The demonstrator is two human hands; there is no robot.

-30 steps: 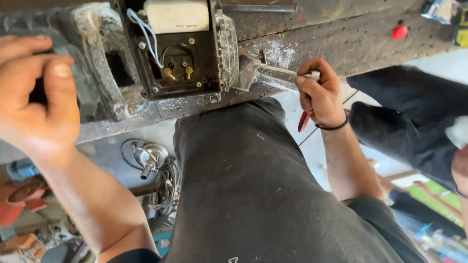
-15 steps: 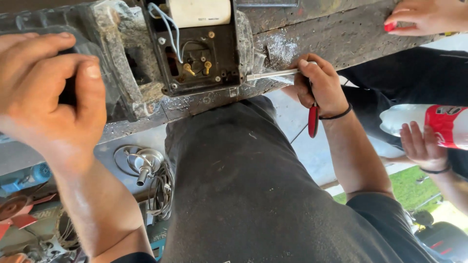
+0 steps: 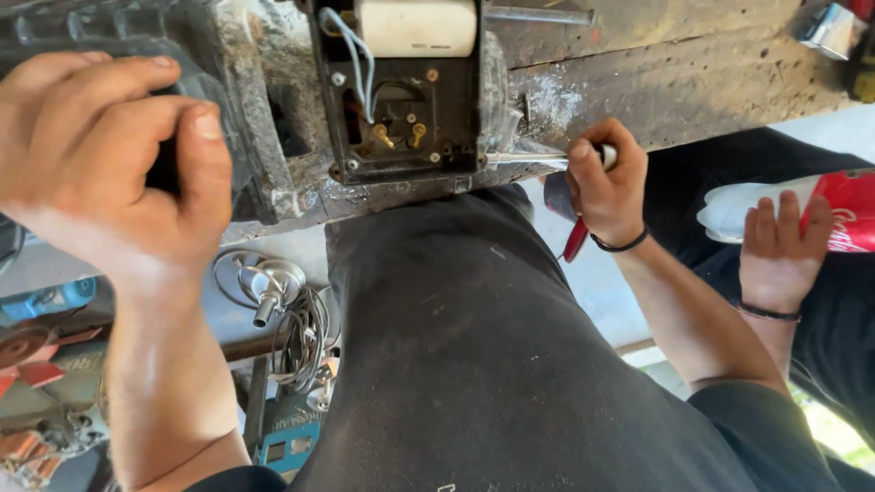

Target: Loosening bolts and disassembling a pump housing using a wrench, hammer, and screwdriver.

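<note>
Right hand (image 3: 606, 187) fingers clamped on screwdriver (image 3: 547, 159); shaft lies horizontal, tip pointing left at open terminal box (image 3: 401, 100) on counter (image 3: 656, 82). Left hand (image 3: 109, 173) grips motor housing (image 3: 246, 109), farther off.

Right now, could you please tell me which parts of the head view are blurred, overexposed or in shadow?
Head view: the left hand looms large and slightly soft; the terminal box and the right hand are sharp; the bottom-right corner is blown out by daylight; the clutter under the bench lies in dim shade.
</note>
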